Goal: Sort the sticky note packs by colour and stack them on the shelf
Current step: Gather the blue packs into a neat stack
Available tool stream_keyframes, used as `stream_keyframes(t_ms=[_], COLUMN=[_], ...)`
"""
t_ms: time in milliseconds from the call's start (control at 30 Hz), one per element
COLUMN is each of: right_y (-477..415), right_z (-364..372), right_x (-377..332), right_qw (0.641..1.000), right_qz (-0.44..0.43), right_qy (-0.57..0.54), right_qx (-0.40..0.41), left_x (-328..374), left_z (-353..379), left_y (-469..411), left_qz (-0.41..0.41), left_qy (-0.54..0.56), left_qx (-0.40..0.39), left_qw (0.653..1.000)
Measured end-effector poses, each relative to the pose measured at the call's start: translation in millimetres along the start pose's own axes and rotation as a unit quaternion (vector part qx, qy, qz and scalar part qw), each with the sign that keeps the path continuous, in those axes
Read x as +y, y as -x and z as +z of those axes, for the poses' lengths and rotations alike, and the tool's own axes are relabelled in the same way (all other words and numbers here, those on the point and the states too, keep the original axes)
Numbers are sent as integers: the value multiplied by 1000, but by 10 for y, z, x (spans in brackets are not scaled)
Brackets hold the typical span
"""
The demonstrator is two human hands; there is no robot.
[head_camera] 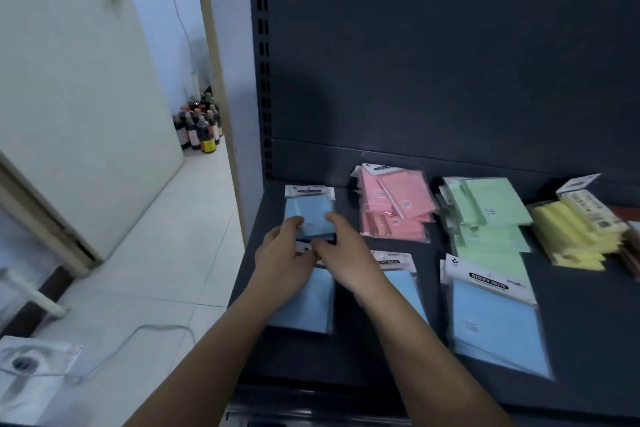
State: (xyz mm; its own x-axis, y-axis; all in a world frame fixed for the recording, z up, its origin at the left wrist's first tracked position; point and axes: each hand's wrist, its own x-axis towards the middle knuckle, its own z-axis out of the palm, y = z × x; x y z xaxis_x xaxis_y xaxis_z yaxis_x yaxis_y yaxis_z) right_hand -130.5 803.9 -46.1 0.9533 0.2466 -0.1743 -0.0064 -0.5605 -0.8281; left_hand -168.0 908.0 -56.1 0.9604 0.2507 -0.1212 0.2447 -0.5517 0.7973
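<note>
Far left, off the shelf: a pale door [86, 97] with a round knob, a cluster of dark bottles [199, 128] on the floor tiles behind it, a white cable [138, 333] trailing across the floor. No part in the job.

Next, the dark shelf [398, 367]. At its back left corner, a blue stack [308, 215] of sticky note packs, white header card toward the rear wall. Clamped from both sides: left hand [280, 253] curled on the left edge, right hand [341, 253] curled on the right edge, thumbs at the near edge, hands close together. Cannot tell whether lifted or resting on the shelf.

Toward the front, beneath the forearms: a second blue pack [308, 302] lying flat under the left wrist, and a third blue pack [401, 284] just right of the right wrist, partly hidden.

Further right along the back: a pink pile [394, 204], loose and fanned; then a green pile [488, 218], spilling forward. In front of the green, a fourth blue pack [495, 322], flat, header marked STICKY NOTE. Far right, a yellow pile [571, 229], untidy, close to the frame edge.

Handling, as a judgement: light, with a fairly stiff paper block inside glossy wrap, so likely slippery and apt to slide pack over pack. Best taken by opposite edges of the block, level, not by the thin header card. Blue packs not yet gathered into one stack, so sorting looks only partly done.
</note>
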Motion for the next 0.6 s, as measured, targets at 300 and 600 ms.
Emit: stream_keyframes(t_ms=[300,600], right_y=[104,402], right_z=[101,-253], right_x=[-85,111], right_qw=[946,941], right_qz=[12,-17], right_qy=[-293,-314], right_qx=[139,124], left_x=[26,214], left_z=[-122,75], left_y=[54,228], left_qz=[-5,4], left_qy=[261,349], left_qx=[122,41], left_qw=[958,936])
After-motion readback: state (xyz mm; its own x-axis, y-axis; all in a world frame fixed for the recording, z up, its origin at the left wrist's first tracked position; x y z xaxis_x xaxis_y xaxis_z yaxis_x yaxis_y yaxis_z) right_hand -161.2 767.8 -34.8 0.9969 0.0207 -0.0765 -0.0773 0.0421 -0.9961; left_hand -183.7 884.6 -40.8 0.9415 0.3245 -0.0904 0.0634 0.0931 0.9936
